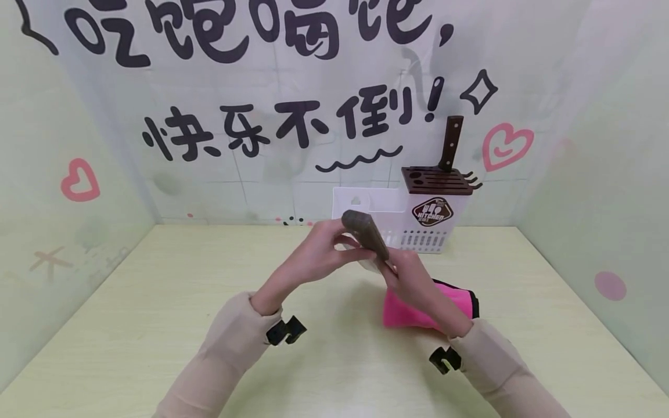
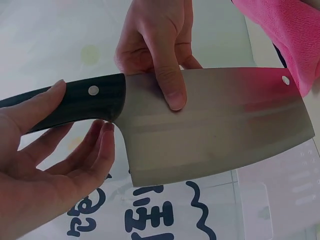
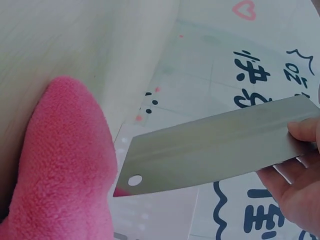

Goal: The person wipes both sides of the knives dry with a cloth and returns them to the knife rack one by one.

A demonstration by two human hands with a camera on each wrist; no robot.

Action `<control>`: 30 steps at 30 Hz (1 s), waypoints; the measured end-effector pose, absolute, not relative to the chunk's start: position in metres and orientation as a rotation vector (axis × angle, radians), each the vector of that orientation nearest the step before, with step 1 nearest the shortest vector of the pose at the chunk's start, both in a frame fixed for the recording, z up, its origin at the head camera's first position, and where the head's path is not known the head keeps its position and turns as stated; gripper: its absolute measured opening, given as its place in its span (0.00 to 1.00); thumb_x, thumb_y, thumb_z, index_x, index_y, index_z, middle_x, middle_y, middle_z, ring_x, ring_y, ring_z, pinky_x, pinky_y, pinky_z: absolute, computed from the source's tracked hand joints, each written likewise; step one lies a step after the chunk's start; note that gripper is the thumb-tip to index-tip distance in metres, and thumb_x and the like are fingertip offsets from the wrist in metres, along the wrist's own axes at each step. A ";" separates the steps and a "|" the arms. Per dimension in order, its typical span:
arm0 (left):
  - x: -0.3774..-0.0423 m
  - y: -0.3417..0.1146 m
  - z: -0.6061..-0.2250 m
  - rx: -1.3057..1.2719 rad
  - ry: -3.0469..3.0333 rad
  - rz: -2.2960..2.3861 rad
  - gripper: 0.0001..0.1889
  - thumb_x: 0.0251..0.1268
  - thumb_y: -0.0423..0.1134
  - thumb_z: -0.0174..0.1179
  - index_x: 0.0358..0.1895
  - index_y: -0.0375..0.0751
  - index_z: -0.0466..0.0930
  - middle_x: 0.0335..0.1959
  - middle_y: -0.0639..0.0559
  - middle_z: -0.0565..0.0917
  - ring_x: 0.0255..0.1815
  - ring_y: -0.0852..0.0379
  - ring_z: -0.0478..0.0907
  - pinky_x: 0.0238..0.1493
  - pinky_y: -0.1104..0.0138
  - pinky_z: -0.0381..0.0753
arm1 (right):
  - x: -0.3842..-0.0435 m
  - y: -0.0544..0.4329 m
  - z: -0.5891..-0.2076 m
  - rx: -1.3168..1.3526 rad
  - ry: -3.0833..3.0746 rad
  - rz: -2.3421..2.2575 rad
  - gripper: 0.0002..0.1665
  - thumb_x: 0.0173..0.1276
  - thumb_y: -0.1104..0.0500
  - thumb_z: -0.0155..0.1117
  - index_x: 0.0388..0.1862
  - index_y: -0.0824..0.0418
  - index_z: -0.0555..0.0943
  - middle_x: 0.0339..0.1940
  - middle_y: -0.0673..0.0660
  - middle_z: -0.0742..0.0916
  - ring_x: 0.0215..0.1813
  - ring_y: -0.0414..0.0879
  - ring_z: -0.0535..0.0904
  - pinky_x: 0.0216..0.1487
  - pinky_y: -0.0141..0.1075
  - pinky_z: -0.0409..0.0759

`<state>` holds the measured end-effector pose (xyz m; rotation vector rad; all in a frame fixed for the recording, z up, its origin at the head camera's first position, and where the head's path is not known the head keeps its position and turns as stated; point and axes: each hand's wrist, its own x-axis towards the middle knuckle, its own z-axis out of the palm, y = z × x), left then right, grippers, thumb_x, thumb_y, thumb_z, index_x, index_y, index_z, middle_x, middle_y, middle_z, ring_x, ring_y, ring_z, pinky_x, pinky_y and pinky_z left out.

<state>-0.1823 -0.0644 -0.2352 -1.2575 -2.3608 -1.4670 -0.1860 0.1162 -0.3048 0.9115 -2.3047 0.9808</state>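
Observation:
A broad kitchen cleaver (image 2: 215, 125) is held up between both hands, with a dark riveted handle and a hole near the blade's tip. My left hand (image 1: 326, 249) holds the handle (image 1: 366, 232), its thumb on one side and the other fingers below. My right hand (image 2: 160, 42) pinches the blade across its spine near the handle, thumb flat on the steel. In the head view the blade is mostly hidden. Near my right wrist is a pink plush cloth (image 1: 452, 299) with black edging, which also fills much of the right wrist view.
At the back of the table (image 1: 183, 278) stands a white plastic knife holder (image 1: 428, 223) with a slotted brown top and hooks. Another brown-handled utensil (image 1: 450, 142) sticks up from it. Lettered walls (image 1: 261, 174) enclose the table at the back and sides.

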 end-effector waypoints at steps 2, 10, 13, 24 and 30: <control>-0.183 -0.061 -0.235 -1.274 -2.336 -1.523 0.13 0.49 0.25 0.62 0.41 0.29 0.76 0.37 0.41 0.81 0.40 0.52 0.79 0.44 0.71 0.76 | -0.186 0.116 -0.303 0.906 -2.323 1.058 0.07 0.56 0.74 0.58 0.34 0.72 0.80 0.15 0.55 0.78 0.19 0.40 0.68 0.19 0.29 0.68; -0.187 -0.051 -0.232 -1.291 -2.371 -1.559 0.16 0.52 0.23 0.59 0.46 0.28 0.72 0.41 0.38 0.79 0.42 0.50 0.78 0.45 0.70 0.75 | -0.187 0.117 -0.299 0.890 -2.407 1.260 0.11 0.59 0.73 0.55 0.41 0.73 0.78 0.27 0.64 0.83 0.27 0.49 0.76 0.28 0.35 0.77; -0.190 -0.048 -0.232 -1.295 -2.396 -1.506 0.14 0.53 0.24 0.58 0.44 0.28 0.72 0.40 0.39 0.79 0.42 0.50 0.79 0.43 0.70 0.77 | -0.189 0.118 -0.299 0.896 -2.407 1.299 0.12 0.60 0.73 0.54 0.43 0.72 0.78 0.34 0.66 0.83 0.33 0.50 0.77 0.34 0.38 0.78; -0.201 -0.043 -0.226 -1.367 -2.394 -1.338 0.13 0.54 0.26 0.59 0.43 0.28 0.71 0.39 0.40 0.79 0.41 0.50 0.79 0.44 0.69 0.77 | -0.193 0.122 -0.298 0.874 -2.456 1.396 0.07 0.61 0.71 0.54 0.37 0.73 0.79 0.20 0.60 0.76 0.23 0.43 0.68 0.24 0.31 0.67; -0.206 -0.042 -0.221 -1.314 -2.417 -1.385 0.13 0.54 0.27 0.59 0.43 0.28 0.71 0.38 0.40 0.79 0.40 0.51 0.79 0.45 0.69 0.76 | -0.195 0.121 -0.296 0.838 -2.447 1.372 0.06 0.60 0.69 0.57 0.36 0.71 0.78 0.25 0.58 0.80 0.26 0.43 0.70 0.26 0.31 0.70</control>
